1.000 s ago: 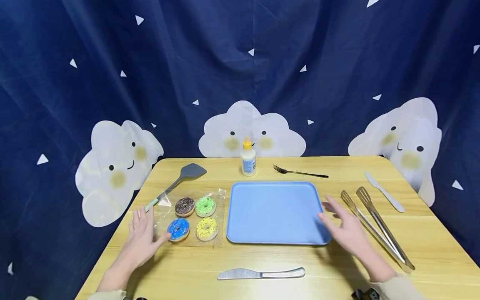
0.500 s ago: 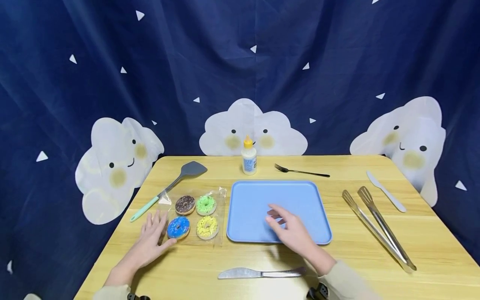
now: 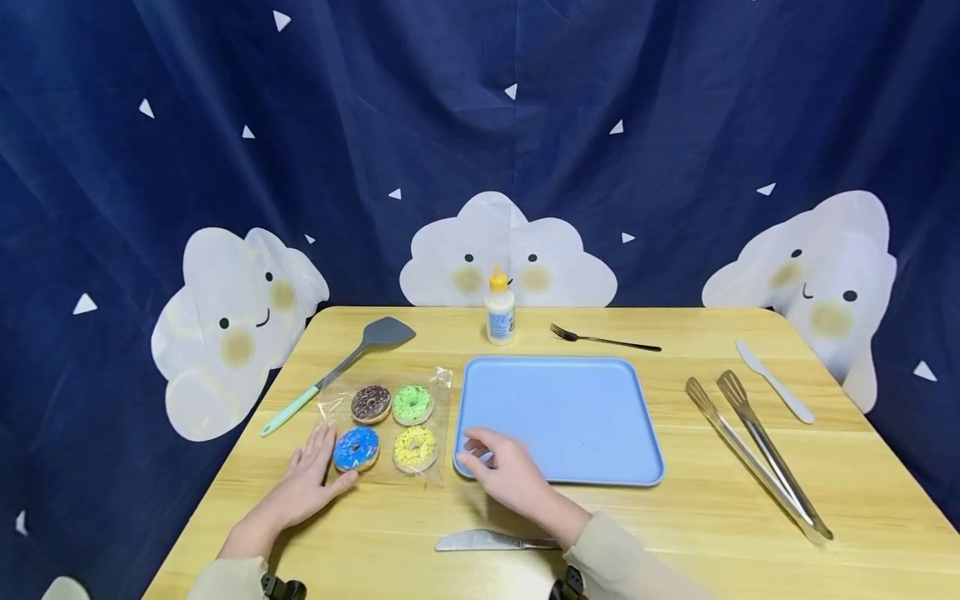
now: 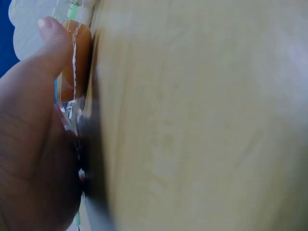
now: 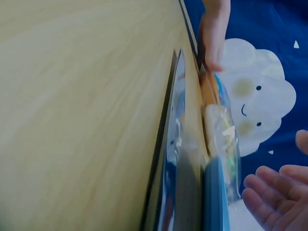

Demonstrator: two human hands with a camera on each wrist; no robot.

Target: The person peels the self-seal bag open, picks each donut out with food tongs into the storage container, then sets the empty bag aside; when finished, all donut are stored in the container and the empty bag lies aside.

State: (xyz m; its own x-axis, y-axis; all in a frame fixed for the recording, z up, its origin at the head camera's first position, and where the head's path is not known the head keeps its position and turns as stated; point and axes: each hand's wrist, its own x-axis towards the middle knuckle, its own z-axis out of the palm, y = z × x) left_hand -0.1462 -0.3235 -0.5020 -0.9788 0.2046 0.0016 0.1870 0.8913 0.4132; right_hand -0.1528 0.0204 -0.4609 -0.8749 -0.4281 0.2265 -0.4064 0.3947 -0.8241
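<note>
A clear plastic bag lies flat on the table, with a blue-topped donut, a brown one, a green one and a yellow one in it. My left hand lies at its near left corner, thumb beside the blue donut; the left wrist view shows the thumb against the plastic. Over the near left part of a blue tray hovers my right hand, fingers loosely bent, holding nothing. A metal table knife lies nearer me, its handle hidden behind my right forearm.
A grey spatula with a mint handle lies behind the bag, to the left. Behind the tray are a white squeeze bottle with a yellow tip and a black fork. Metal tongs and a pale knife lie at right.
My right hand has swept left from the tray's right edge, across it to its near left corner. The left hand has shifted slightly right, closer against the bag.
</note>
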